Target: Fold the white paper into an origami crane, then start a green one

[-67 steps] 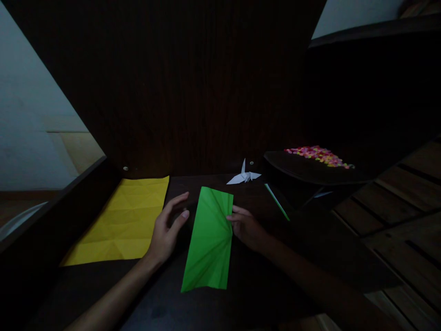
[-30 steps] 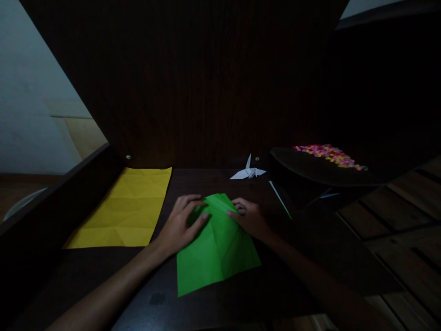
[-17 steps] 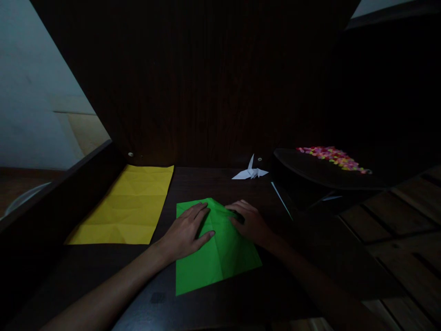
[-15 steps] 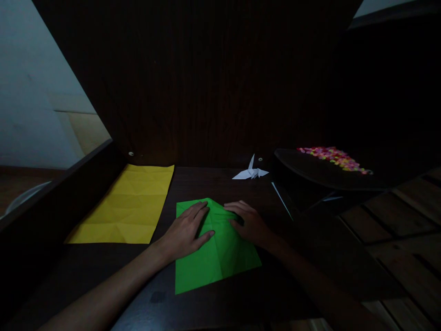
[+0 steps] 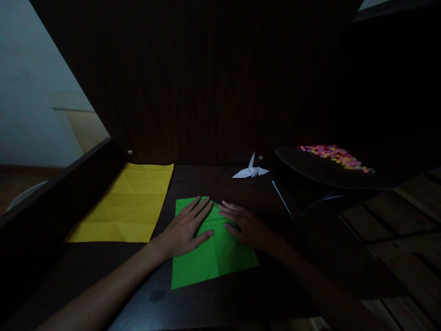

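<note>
A creased sheet of green paper lies on the dark wooden desk in front of me. My left hand rests spread on its left half, thumb pointing right. On the right half, my right hand lies with its fingers apart, the fingertips near the paper's upper middle. A crease runs down the sheet between the hands, and the part by my right hand bulges slightly. The right edge is partly hidden under that hand.
A creased yellow sheet lies to the left beside a raised wooden side edge. At the back stands a white origami crane. Small pink, red and yellow pieces sit on a dark surface at right. An upright dark panel closes the back.
My right hand has slid left across the green paper, and its fingertips are now closer to my left hand. The raised folds in the sheet look flatter, and its lower edge has shifted slightly left.
</note>
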The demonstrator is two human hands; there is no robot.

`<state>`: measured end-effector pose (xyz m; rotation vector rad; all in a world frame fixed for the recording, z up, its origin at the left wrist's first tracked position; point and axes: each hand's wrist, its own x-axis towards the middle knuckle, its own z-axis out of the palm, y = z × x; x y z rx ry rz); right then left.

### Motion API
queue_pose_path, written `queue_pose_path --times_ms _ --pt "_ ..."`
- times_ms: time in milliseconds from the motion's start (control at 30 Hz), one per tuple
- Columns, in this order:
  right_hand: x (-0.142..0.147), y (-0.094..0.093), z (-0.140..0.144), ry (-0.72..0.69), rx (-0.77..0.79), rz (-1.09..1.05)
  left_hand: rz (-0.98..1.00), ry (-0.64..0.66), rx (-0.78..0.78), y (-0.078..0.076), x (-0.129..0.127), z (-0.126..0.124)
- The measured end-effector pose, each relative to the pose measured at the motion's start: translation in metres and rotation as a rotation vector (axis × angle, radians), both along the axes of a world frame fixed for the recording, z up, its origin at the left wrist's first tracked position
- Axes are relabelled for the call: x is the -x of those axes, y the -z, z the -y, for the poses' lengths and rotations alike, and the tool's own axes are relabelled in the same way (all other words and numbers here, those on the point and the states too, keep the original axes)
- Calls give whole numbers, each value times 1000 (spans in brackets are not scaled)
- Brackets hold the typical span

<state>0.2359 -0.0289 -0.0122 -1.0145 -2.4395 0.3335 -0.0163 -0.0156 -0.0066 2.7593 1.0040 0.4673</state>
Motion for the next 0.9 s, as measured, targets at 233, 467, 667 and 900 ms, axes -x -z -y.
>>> queue_pose_path --times_ms 233,467,667,900 --pt "0 -3 0 -25 -4 129 -71 26 -3 4 2 -2" --pt "-10 -4 -7 -77 -92 227 -79 38 -31 7 3 -3" --pt "-15 1 -9 -46 -239 293 -90 36 -19 6 2 -3" --pt "-15 -5 -6 -90 -174 343 -79 35 -4 4 1 -2"
